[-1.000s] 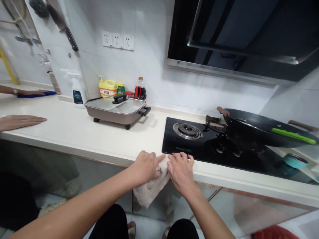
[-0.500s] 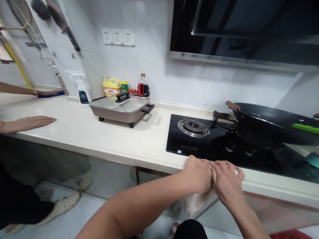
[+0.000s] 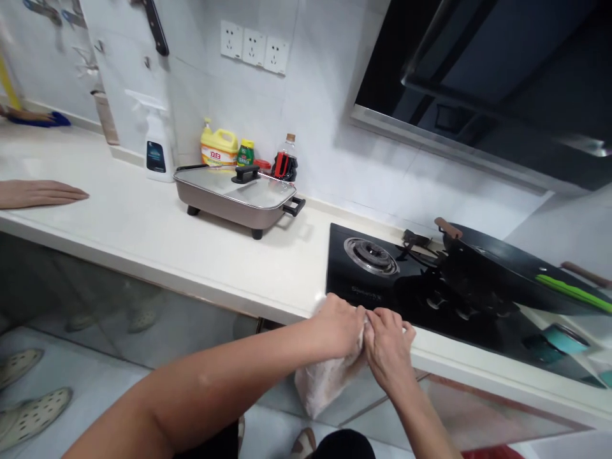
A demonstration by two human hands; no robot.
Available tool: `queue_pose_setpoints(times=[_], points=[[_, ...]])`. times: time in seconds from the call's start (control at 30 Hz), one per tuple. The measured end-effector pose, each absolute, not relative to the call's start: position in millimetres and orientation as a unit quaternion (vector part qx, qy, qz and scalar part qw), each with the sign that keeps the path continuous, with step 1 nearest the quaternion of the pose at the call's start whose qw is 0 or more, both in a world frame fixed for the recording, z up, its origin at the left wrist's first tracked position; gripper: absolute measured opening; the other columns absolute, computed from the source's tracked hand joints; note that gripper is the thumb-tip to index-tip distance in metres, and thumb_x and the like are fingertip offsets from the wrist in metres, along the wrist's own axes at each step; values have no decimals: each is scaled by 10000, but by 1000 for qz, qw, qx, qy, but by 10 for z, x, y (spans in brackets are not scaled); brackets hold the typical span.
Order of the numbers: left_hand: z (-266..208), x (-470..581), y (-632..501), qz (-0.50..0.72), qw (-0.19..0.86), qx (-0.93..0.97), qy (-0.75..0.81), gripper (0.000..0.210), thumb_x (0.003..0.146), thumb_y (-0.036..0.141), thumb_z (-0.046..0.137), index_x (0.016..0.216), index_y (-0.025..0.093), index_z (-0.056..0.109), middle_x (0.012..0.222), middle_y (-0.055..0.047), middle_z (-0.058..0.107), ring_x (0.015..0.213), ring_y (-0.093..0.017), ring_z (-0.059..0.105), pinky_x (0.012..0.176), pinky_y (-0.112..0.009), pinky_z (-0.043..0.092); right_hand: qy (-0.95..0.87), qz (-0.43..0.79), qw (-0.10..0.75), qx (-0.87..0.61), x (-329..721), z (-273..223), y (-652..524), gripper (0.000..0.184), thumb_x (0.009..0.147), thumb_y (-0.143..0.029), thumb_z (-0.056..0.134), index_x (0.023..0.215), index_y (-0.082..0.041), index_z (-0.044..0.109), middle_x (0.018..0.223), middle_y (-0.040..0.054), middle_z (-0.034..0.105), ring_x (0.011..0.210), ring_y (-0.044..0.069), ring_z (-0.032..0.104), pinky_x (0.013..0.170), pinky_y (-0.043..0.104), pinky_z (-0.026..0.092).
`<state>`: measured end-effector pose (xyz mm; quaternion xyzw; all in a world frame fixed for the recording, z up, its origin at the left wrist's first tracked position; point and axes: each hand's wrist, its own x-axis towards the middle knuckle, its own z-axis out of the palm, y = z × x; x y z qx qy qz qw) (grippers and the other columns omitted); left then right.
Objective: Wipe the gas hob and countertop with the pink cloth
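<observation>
Both hands: my left hand (image 3: pixel 337 326) and right hand (image 3: pixel 388 344) clutch cloth (image 3: pixel 325 382) | at counter edge (image 3: pixel 229 294) by hob (image 3: pixel 382 280) | wiping underway, edge to the right apparently left.

1. The cloth (image 3: pixel 321 389) is a pale, greyish pink with faint mottling.
2. The counter (image 3: pixel 157 236) is cream-white.
3. The hob (image 3: pixel 382 287) is glossy black, with a silver-grey burner ring (image 3: pixel 371 255).
4. The wok (image 3: pixel 507 268) is black, with brown wooden handles; the utensil (image 3: pixel 571 290) in it is bright green.
5. The electric pan (image 3: pixel 236 204) is bronze-brown, with a clear lid and black knob and handles.
6. The jug (image 3: pixel 218 146) is yellow with a red-and-white label.
7. The spray bottle (image 3: pixel 155 145) is white with a dark blue label.
8. The wall tiles (image 3: pixel 315 115) are white.
9. The range hood (image 3: pixel 492 83) is black with a silver edge.
</observation>
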<state>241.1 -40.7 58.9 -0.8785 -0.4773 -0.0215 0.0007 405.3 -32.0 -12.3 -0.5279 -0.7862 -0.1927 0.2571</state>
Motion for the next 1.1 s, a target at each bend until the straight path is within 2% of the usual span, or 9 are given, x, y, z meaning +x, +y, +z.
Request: queue_pose_setpoints(times=[0.23,0.43,0.63,0.83,0.97,1.1], points=[[506,1857,-544,-9,43,-833,-552,503,855,381,619,1309,168,577,1026,-168,756,917,-337,731,781,-408,472,-809,-169,255,-501,3467,-59,-361,248,986,-211,480,1122,-221,687,1121,74,680,1072,237,534,989,445,279],[581,1844,-602,30,61,-812,-580,584,838,394,655,1384,220,542,1046,-143,760,928,-328,732,785,-394,469,-822,-155,249,-488,3548,4,-381,278,1014,-250,469,1198,-259,678,1122,50,688,1112,247,519,1001,474,266],[526,2232,-503,28,45,-826,-561,600,840,411,650,1375,167,533,1050,-155,761,911,-318,731,777,-387,469,-807,-172,248,-507,3951,-25,-342,314,1012,-268,463,1212,-308,701,1084,52,675,1087,252,523,1000,497,269],[457,2846,-375,1,36,-858,-513,449,897,354,595,1267,100,587,1002,-161,750,898,-293,723,785,-388,467,-773,-205,239,-551,4492,-107,-324,337,1010,-254,435,1184,-318,717,1071,53,675,1099,255,528,1019,509,268],[480,3170,-339,1,12,-880,-474,349,922,272,564,1222,109,639,1082,-166,733,922,-277,709,774,-391,468,-753,-221,233,-575,4735,-218,-295,353,1018,-291,400,1177,-293,716,1110,70,673,1115,274,520,1006,519,277],[514,3155,-327,-5,-13,-891,-453,400,897,285,606,1250,101,637,1163,-161,707,982,-285,696,797,-410,479,-744,-224,236,-584,4676,-237,-295,377,1038,-316,352,1157,-251,704,1135,90,665,1096,266,523,988,497,297]])
